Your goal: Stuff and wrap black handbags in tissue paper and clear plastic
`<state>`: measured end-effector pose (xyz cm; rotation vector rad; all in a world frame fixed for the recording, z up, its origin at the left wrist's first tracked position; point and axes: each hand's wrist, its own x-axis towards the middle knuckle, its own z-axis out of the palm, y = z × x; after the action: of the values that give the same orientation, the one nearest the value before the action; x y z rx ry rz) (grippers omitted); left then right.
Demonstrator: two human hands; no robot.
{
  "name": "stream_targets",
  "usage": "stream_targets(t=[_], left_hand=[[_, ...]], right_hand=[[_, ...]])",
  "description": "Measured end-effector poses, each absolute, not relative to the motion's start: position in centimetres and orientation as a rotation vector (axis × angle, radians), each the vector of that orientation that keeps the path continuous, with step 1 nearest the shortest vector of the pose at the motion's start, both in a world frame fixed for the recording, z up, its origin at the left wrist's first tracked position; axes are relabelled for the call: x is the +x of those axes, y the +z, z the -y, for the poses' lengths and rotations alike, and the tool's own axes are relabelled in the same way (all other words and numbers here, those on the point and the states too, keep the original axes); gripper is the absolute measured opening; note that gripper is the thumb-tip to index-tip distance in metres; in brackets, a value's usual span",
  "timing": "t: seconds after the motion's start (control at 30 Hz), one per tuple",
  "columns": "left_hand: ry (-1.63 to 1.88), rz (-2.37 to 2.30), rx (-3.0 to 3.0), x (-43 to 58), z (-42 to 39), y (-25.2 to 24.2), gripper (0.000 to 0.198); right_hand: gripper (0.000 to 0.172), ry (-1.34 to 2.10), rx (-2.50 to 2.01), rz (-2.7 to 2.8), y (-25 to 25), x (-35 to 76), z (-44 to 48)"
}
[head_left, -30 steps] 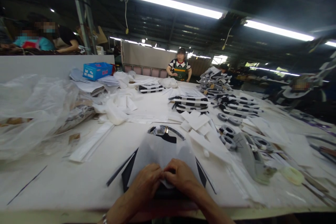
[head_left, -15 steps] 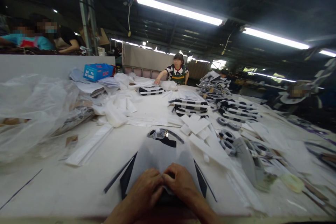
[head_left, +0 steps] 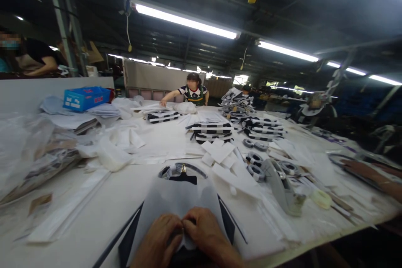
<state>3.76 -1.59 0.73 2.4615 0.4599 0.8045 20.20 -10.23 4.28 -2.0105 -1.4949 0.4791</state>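
Observation:
My left hand (head_left: 160,236) and my right hand (head_left: 201,232) meet at the near edge of the white table (head_left: 103,201). Both are closed, pinching the near edge of a white paper sheet (head_left: 176,199). The sheet lies over a dark garment (head_left: 228,226) whose collar (head_left: 180,170) with a small tag shows at the far side. The fingertips of the two hands touch each other over the paper.
Clear plastic bags (head_left: 28,150) pile at the left, a blue box (head_left: 83,97) behind them. Striped folded garments (head_left: 212,130), white cards (head_left: 221,150), tape rolls (head_left: 256,169) and a grey tape dispenser (head_left: 282,186) lie to the right. A person (head_left: 191,92) works at the far end.
The view has swung right and tilted, so my hands sit lower in frame. They stay pinched on the paper's edge. The person at the far end has reached an arm out over the table.

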Motion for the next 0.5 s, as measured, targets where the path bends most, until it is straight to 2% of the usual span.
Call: stream_targets(t=[0.13, 0.37, 0.5], left_hand=[[0.86, -0.46, 2.584, 3.8, 1.4, 0.2, 0.02], [0.806, -0.364, 2.77, 3.6, 0.6, -2.1, 0.055], [0.921, -0.181, 2.815, 3.0, 0.4, -2.9, 0.078]], right_hand=[[0.018, 0.462, -2.024, 1.515, 3.8, 20.3, 10.3], [0.015, 0.35, -2.043, 1.51, 2.7, 20.2, 10.5], [0.028, 0.282, -1.855, 1.483, 2.1, 20.3, 11.1]])
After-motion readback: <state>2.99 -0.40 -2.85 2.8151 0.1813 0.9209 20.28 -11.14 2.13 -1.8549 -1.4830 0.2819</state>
